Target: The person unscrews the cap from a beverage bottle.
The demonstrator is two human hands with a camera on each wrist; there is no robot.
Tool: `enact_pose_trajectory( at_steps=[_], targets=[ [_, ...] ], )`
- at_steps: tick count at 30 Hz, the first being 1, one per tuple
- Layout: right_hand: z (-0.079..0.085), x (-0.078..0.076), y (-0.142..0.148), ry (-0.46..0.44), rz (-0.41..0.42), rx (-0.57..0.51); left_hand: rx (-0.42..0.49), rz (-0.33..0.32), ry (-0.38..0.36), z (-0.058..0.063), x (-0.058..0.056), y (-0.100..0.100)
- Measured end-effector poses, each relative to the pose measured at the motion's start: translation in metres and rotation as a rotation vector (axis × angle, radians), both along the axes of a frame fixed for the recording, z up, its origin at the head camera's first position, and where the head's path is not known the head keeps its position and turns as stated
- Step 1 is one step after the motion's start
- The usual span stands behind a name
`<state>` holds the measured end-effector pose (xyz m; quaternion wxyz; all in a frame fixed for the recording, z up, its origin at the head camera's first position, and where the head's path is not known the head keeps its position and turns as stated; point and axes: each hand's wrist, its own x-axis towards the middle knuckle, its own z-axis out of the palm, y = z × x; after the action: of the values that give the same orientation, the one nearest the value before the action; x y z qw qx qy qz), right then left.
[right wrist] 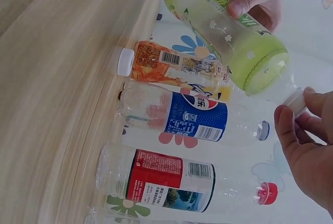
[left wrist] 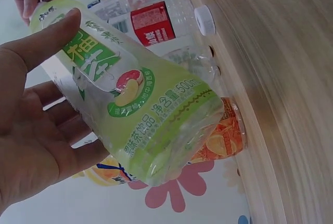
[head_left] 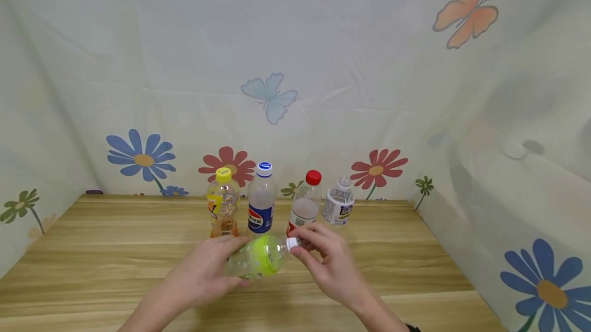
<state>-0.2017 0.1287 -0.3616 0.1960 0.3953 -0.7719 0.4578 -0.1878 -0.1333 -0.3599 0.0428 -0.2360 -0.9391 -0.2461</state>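
A green-labelled tea bottle (head_left: 251, 259) lies tilted in the air above the table, its neck toward the right. My left hand (head_left: 208, 270) grips its body, thumb on one side and fingers on the other. At the neck, my right hand (head_left: 330, 265) pinches the white bottle cap (right wrist: 295, 103) between thumb and fingers. The cap sits at the bottle's mouth; whether it is fully screwed on cannot be told. In the left wrist view the label (left wrist: 104, 63) faces the camera, and the right hand is partly cut off.
Behind the hands stand a yellow-capped bottle (head_left: 223, 203), a blue-labelled bottle (head_left: 261, 209), a red-capped bottle (head_left: 307, 203) and a small capless bottle (head_left: 338, 206). A loose white cap (right wrist: 125, 62) rests on the wooden table (head_left: 115, 250). A flowered cloth (head_left: 184, 65) encloses the back and sides.
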Motion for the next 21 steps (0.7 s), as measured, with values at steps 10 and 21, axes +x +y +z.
enact_pose_trajectory(
  at_steps=[10,21],
  targets=[
    [0.0011,-0.0018,0.0021,0.128,0.047,0.047,0.017,-0.047,-0.032,0.0012,-0.0012,-0.0054],
    [-0.0001,-0.0017,0.0036,0.126,0.071,0.100,0.021,-0.054,-0.060,0.0018,-0.0027,-0.0069]
  ],
)
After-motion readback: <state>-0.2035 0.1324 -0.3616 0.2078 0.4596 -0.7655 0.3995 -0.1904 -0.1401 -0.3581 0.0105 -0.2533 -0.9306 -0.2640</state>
